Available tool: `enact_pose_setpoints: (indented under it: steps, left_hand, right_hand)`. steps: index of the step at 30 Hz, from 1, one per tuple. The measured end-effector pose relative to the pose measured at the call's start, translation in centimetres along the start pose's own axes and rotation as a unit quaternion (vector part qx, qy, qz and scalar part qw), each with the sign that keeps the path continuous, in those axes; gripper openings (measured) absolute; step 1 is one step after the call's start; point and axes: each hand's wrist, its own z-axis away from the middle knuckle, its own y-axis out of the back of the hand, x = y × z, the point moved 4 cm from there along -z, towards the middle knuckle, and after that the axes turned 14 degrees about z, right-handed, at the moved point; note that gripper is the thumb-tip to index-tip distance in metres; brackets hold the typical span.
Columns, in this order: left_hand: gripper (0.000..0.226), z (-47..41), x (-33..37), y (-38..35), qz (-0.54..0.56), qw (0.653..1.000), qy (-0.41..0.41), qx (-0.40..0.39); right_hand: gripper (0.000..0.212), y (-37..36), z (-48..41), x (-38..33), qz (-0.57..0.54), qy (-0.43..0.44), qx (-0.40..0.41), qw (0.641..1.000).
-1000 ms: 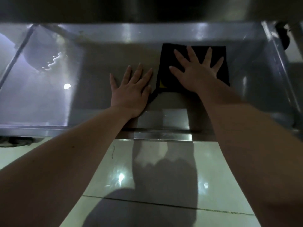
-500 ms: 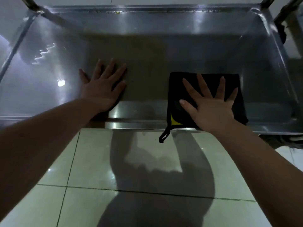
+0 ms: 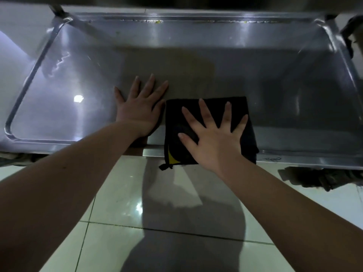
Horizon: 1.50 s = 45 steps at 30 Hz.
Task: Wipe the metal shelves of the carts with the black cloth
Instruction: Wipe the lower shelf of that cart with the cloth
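right hand presses flat, fingers spread, on the black cloth; left hand flat on the shelf; cloth overhangs the edge, perhaps slipping off.

We read no text. Yellow patch on the black cloth: no legible print. Scribble on the metal shelf rim, lower right: illegible.

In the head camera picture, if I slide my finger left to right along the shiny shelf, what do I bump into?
Bright light spot → left hand, flat on the metal shelf → black cloth, with the right hand spread flat on top of it.
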Motion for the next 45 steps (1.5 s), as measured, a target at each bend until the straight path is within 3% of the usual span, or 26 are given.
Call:
enact_pose_setpoints:
  steps: [9, 14, 18, 26, 36, 41, 45]
  left_hand:
    - [0.054, -0.3, -0.1, -0.4, -0.011, 1.000, 0.001, -0.012]
    - [0.052, -0.1, 0.0, -0.1, 0.002, 1.000, -0.005, -0.012]
    - [0.052, -0.1, -0.5, 0.0, 0.008, 1.000, -0.006, 0.002]
    - [0.053, -0.3, -0.6, -0.3, 0.012, 1.000, -0.011, 0.020]
    - [0.052, -0.3, -0.5, -0.3, 0.021, 1.000, -0.011, 0.002]
    - [0.056, -0.3, -0.7, -0.1, 0.044, 0.999, -0.012, 0.001]
    - [0.056, -0.3, -0.6, 0.1, 0.062, 0.998, -0.020, 0.008]
  right_hand:
    - [0.062, 2.9, -10.0, 2.4, 0.003, 0.004, 0.037, 0.999]
    - [0.066, 5.9, -15.8, 3.7, -0.051, -0.024, -0.036, 0.998]
    - [0.066, 5.0, -12.9, 2.7, -0.035, -0.010, -0.026, 0.999]
    - [0.063, -0.4, 1.5, 0.6, 0.023, 0.015, -0.013, 1.000]
    - [0.061, 4.0, -12.9, 3.3, -0.043, -0.090, -0.010, 0.995]
    - [0.063, 3.2, -8.6, 1.5, -0.039, -0.067, 0.024, 0.997]
    - [0.064, 1.6, -2.8, -3.3, -0.012, -0.043, -0.020, 0.999]
